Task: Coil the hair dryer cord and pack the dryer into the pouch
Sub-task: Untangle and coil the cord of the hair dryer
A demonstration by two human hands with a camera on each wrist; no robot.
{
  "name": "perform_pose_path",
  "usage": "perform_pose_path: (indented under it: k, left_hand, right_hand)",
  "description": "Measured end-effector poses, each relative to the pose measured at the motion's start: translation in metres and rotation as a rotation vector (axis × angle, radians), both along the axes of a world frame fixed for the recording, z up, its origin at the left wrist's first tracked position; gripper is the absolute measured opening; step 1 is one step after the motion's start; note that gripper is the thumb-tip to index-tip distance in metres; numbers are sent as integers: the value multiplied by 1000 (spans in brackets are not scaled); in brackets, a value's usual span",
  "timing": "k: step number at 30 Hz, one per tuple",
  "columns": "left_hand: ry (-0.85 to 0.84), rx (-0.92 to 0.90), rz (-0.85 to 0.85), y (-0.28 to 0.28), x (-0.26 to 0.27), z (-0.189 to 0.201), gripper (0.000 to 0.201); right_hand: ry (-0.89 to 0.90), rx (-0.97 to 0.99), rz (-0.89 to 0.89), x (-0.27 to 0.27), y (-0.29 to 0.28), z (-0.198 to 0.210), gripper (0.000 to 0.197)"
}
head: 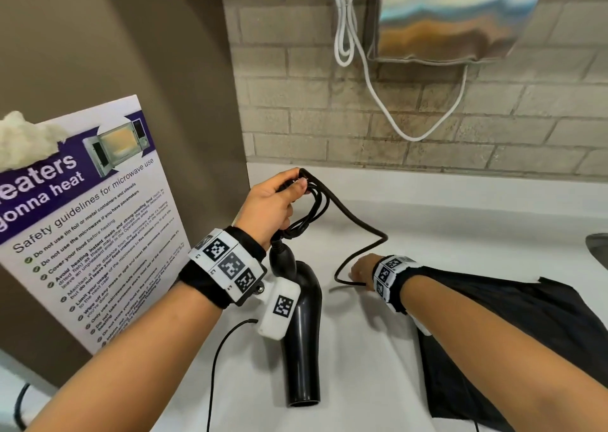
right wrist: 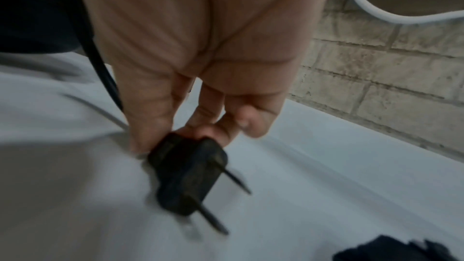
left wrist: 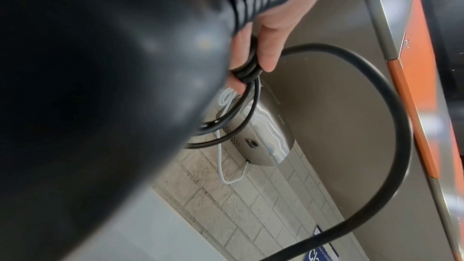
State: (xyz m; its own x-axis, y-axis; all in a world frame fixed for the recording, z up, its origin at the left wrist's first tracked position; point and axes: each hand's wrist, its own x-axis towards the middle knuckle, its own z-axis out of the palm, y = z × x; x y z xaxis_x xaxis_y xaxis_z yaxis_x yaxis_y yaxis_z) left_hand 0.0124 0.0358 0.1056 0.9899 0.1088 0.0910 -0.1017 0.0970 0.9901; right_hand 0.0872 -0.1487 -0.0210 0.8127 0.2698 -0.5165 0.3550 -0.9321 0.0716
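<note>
Plug (right wrist: pixel 187 176) pinched by right hand (right wrist: pixel 200 57).

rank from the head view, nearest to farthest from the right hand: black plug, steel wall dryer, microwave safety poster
1. Black plug: pinched in the right hand.
2. Microwave safety poster: far left, leaning on the wall.
3. Steel wall dryer: high on the brick wall.

Left hand (head: pixel 268 206) raised, fingers curled closed; right hand (head: pixel 361 271) low, fingertips (right wrist: pixel 140 138) pinched together.
</note>
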Motion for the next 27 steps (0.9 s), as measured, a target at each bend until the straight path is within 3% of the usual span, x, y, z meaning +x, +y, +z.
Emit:
perform_pose_path:
  k: [2,4,7,11,15,18,23,27]
  left_hand:
    - [-4,-7,-9,0,1,0,31]
    - [-7,-19,-22,0,0,0,30]
    - [0,-47,-30,0,0,1,27]
    - [-9,-72,-48,2,1,-1,12]
    - [-13,-61,-47,6,2,-3,13]
    - [-9,-78,-31,9,3,-4,14]
    - [2,-119,-26,11,1,-2,14]
    - [-18,-130,-86,10,-3,-1,14]
  right_hand:
    - [9,-20,2,-1,1,3,30]
    - [-57,78,-38,-3,-2,14,23]
    - [-248,435,-202,-4,-7,34,32]
    - [-478,960,-287,-13,-3,75,21]
    - [-682,1467,-298,-29,8,104,27]
    - [-675,1711,-176,-45,21,112,29]
    - [-573,1820,8,-63,42,109,23]
    - [-674,1620,60,-59,48,97,25]
